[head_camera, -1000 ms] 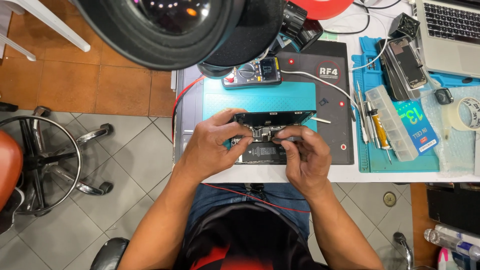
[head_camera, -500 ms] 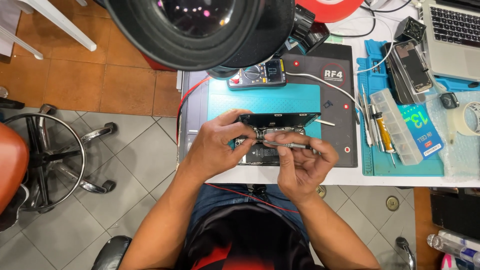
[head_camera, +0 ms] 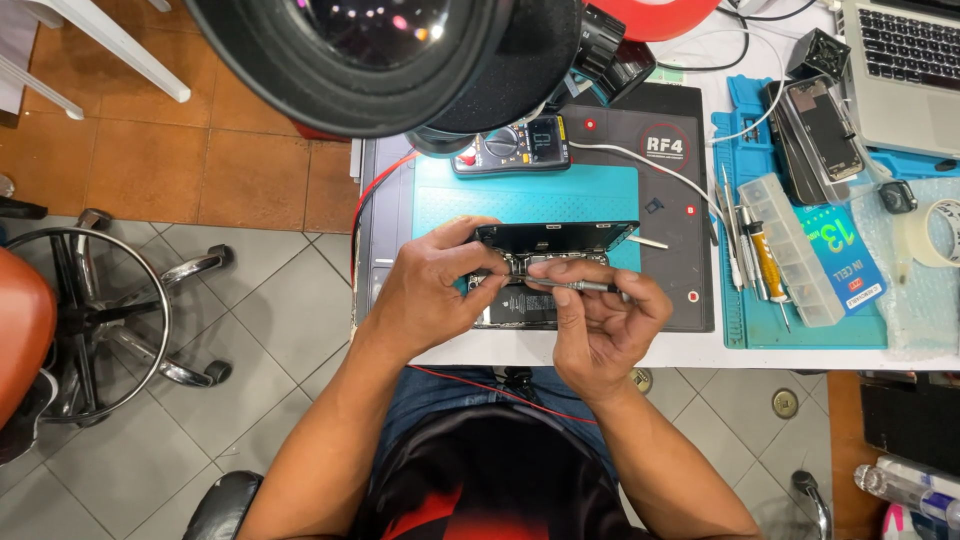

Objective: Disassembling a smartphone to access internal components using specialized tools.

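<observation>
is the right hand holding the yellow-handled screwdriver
No, the right hand holds a slim silver metal tool over the opened black phone, while the yellow-handled screwdriver lies apart on the blue mat.

A white desk stood over a floor of grey tiles, which gave way to terracotta tiles farther off. Left of the desk's edge sat 1 chrome chair base with an orange seat. Even, bright light filled the room.
</observation>
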